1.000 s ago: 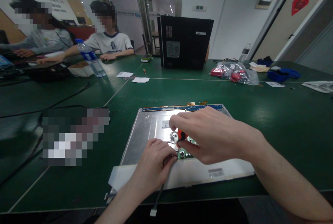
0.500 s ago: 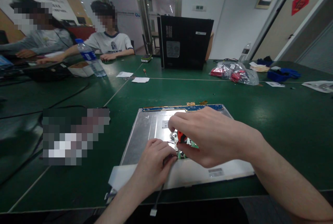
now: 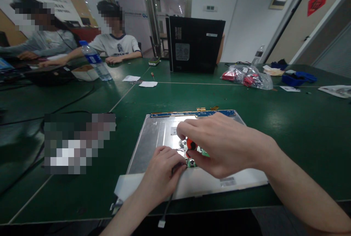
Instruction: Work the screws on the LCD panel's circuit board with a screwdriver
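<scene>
A silver display panel (image 3: 145, 141) lies face down before me, with a blue circuit strip (image 3: 192, 114) along its far edge and a white band (image 3: 197, 189) along its near edge. My right hand (image 3: 223, 144) is closed around the red-and-black handle of a screwdriver (image 3: 191, 143), held above a small green circuit board (image 3: 203, 152). The screwdriver's tip is hard to see. Beside it, my left hand (image 3: 164, 168) pinches a dark cable (image 3: 169, 206) close to the board. The cable's white plug (image 3: 161, 224) hangs past the table's near edge.
A black computer case (image 3: 196, 46) stands at the back of the green table (image 3: 287, 130). A water bottle (image 3: 94, 60), paper slips (image 3: 148, 84) and a plastic bag with red items (image 3: 246, 76) lie about. Two people (image 3: 117, 44) sit at the far left. A blurred-out object (image 3: 79, 144) is at left.
The screwdriver handle has turned slightly in my right hand, and the thumb has shifted a little. My left hand, the cable and the panel stay where they were.
</scene>
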### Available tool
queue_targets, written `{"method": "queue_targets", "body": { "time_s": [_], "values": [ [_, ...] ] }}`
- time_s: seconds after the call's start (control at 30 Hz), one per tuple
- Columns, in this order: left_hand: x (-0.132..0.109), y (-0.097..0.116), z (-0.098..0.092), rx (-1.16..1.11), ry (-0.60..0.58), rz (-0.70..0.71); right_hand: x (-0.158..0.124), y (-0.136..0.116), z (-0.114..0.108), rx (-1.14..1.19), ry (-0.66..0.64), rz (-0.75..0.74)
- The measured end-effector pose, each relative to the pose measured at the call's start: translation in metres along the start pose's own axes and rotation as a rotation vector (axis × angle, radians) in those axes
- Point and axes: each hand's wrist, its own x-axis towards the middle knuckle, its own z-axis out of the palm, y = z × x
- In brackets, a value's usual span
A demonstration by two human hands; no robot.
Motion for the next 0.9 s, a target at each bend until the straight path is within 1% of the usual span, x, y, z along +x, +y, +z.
{"method": "queue_targets", "body": {
  "time_s": [0.1,0.27,0.53,0.67,0.73,0.9],
  "values": [
    [0.0003,0.0003,-0.0003,0.004,-0.015,-0.007,0.0012,-0.001,0.0008,-0.002,-0.008,0.01],
    [0.0003,0.0006,-0.0003,0.008,-0.005,0.0,0.0035,0.0001,0.0014,-0.05,0.008,0.057],
    [-0.0002,-0.0007,-0.0001,-0.001,-0.019,-0.006,0.0007,-0.0009,0.0004,0.02,-0.016,-0.005],
    [0.0001,-0.0002,-0.0005,0.0,-0.009,-0.003,0.0036,-0.0001,0.002,-0.03,0.027,0.041],
    [0.0005,0.0002,-0.0008,0.003,-0.006,0.0,0.0045,0.0014,0.0019,-0.034,0.019,0.054],
    [0.0003,-0.001,0.0004,-0.002,-0.015,-0.002,0.0027,0.0029,0.0001,0.027,-0.006,0.007]
  ]
}}
